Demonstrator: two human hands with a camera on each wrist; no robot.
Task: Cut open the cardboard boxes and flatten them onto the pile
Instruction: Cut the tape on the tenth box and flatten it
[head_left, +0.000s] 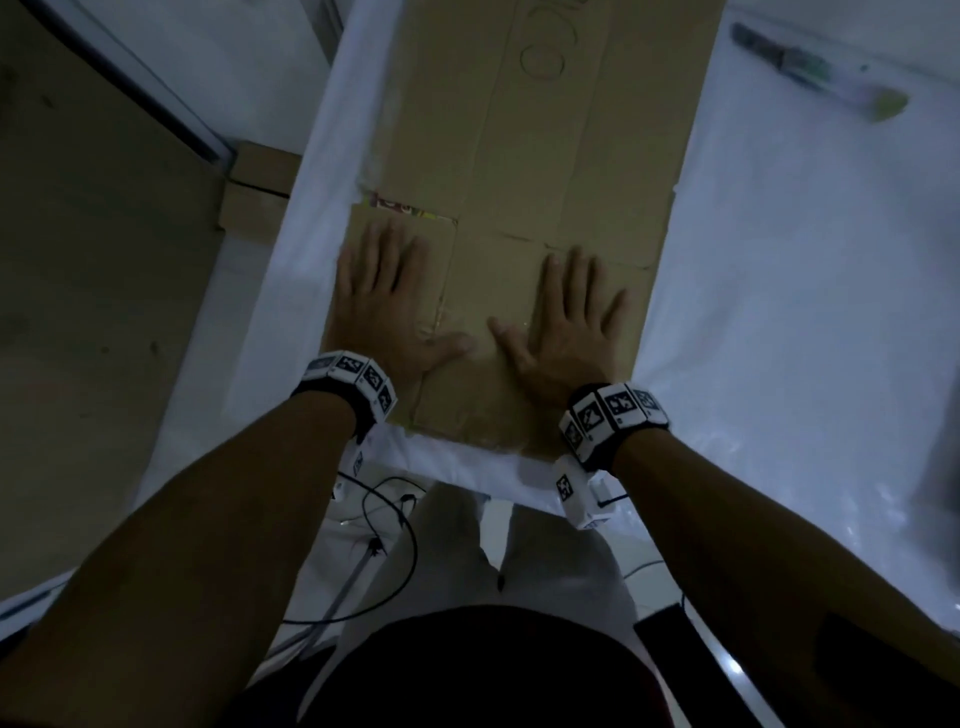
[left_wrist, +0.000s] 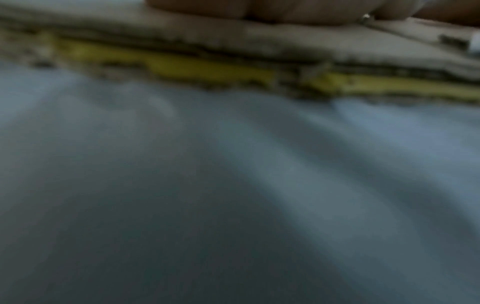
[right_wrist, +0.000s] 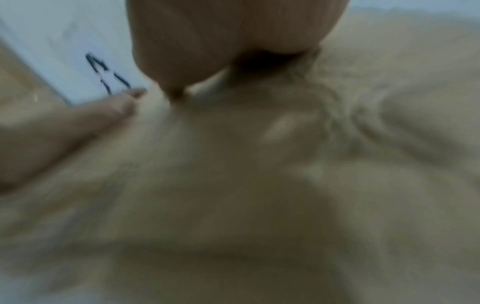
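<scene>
A flattened cardboard box (head_left: 498, 291) lies on top of a pile of flattened cardboard (head_left: 545, 130) that runs lengthwise down a table draped in a white cloth (head_left: 779, 260), its near end overhanging slightly toward the person. The left hand (head_left: 387, 306) and right hand (head_left: 569, 327) both lie palm-down on it, fingers spread and straight, pressing rather than gripping. The likeliest trouble is spring-back: the creased flaps may lift once the pressure goes, and a sheet sitting askew could slide off the narrow stack toward the floor on the left. The left wrist view shows several layered edges, two yellow strips among them, which suggests an uneven stack that could shift under a lopsided push. By count: two hands, one box under them, one pile whose sheet number cannot be told, one blurred cutting tool (head_left: 810, 67) lying well apart at the far right of the cloth, and what appear to be two more cardboard boxes (head_left: 260, 182) beside the table's left edge.
</scene>
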